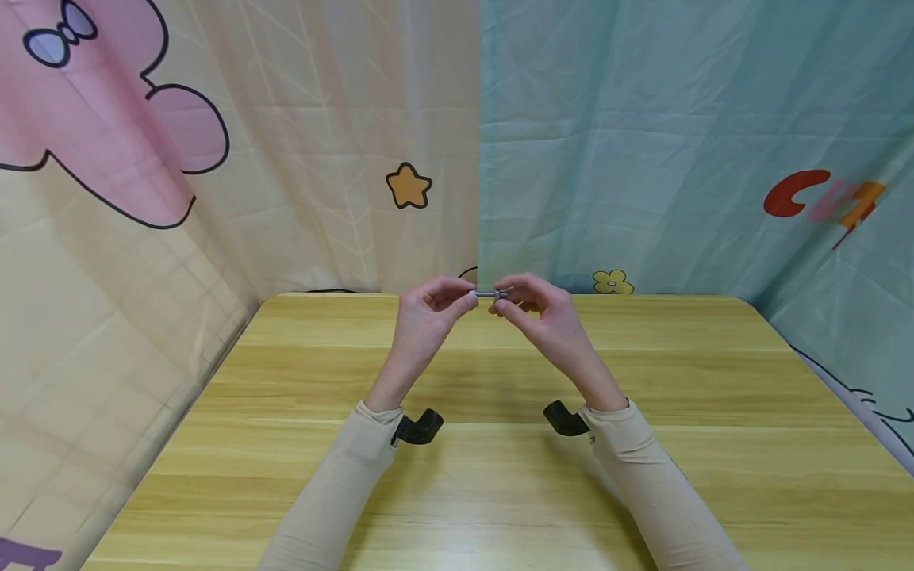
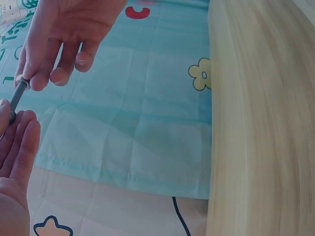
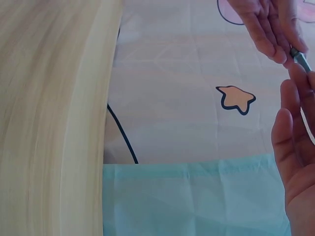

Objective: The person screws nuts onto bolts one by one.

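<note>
A pale, wood-grained surface (image 1: 485, 500) stands before a peach curtain (image 1: 321, 182) on the left and a mint curtain (image 1: 643, 159) on the right, printed with cartoon shapes including an orange star (image 1: 409, 186) and a yellow flower (image 1: 612, 282). Held up between the two hands is a slim, grey metal bolt (image 2: 17, 97), threaded, with a nut (image 2: 22, 82) near one end. The left hand (image 1: 427, 313) pinches the head end, the right hand (image 1: 540, 313) the nut end.
</note>
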### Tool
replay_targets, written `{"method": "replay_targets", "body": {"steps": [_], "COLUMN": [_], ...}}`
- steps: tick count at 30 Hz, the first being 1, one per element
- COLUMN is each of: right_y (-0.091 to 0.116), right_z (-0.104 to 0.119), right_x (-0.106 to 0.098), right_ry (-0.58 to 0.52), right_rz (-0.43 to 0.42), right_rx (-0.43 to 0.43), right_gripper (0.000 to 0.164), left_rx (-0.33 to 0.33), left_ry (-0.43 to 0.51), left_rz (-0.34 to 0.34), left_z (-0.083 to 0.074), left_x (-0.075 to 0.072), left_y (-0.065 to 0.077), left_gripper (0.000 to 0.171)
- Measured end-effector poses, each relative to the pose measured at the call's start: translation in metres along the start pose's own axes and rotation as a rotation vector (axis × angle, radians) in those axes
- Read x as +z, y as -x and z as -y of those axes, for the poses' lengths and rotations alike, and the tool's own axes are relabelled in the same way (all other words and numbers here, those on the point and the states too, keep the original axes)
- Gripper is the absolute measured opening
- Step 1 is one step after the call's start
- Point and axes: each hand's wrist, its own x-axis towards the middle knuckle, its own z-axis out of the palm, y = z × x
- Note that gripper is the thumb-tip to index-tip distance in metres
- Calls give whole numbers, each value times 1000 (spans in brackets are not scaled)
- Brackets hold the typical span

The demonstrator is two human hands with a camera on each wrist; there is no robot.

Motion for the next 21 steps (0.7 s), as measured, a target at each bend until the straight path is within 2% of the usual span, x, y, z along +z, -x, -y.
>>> {"method": "replay_targets", "body": {"steps": [3,10,17,21], "right_y": [-1,0,-1,-1], "right_z": [-13,-18,-19,-20], "right_x": [-1,0,-1,-1], "right_ry": [-17,-2,53,32], "right_rz": [5,-11,-35,-48], "right_rx": [17,54,76,46], "right_gripper": [22,15,25,27], "left_rx": [2,4,9,29], "left_ry": [7,6,22,20], "left_rz": [2,9,13,17], "left_z": [0,1,26,30], "left_x": [0,1,-2,-2], "left_y": [0,1,-5,-5], "left_gripper": [14,12,15,19]}}
